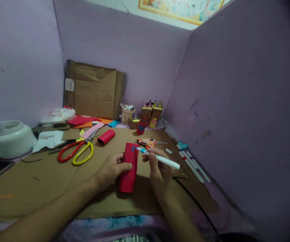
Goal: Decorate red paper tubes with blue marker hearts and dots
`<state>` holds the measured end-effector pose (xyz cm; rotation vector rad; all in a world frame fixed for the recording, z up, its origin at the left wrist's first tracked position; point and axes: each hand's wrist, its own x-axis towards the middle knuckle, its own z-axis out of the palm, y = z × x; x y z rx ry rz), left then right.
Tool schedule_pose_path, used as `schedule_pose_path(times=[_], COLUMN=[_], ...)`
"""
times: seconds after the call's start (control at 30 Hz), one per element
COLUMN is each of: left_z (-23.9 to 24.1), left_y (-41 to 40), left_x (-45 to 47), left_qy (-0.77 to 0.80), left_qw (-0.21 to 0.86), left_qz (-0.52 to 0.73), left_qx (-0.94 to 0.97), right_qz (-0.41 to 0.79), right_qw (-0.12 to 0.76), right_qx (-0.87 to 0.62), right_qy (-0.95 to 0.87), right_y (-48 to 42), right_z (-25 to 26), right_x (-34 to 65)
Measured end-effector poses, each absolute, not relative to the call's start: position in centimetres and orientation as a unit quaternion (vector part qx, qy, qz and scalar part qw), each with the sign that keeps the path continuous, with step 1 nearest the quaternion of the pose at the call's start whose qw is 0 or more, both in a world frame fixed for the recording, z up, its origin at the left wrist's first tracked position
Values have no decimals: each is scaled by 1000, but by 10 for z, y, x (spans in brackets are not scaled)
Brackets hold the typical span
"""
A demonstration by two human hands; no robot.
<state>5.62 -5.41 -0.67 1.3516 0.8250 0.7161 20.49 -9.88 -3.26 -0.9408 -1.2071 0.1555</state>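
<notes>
My left hand is closed round a red paper-covered tube, its thumb across the front. Between the thumb and fingers of my right hand is a white marker with a blue end, its tip at the tube's upper part. A blue patch shows on the red surface beside that tip. Behind the held tube lies a second red tube. Scissors with one red and one yellow handle lie to the left, blades partly apart.
Several markers lie along the right wall. Coloured paper and scraps are piled at back left, near a white pot. Decorated cardboard figures and a red tube with a blue heart stand at the back. A black cable crosses front right.
</notes>
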Motion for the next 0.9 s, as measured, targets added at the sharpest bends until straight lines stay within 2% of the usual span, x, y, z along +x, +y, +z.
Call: schedule_pose_path(times=[0.9], left_z=[-10], left_y=[-53], left_x=[56], left_qy=[361], left_qw=[643], left_qz=[318], left_qx=[597], right_qz=[56], right_qw=[694], right_qx=[-435], right_qy=[-571], right_y=[-101], right_z=[-31], right_x=[205])
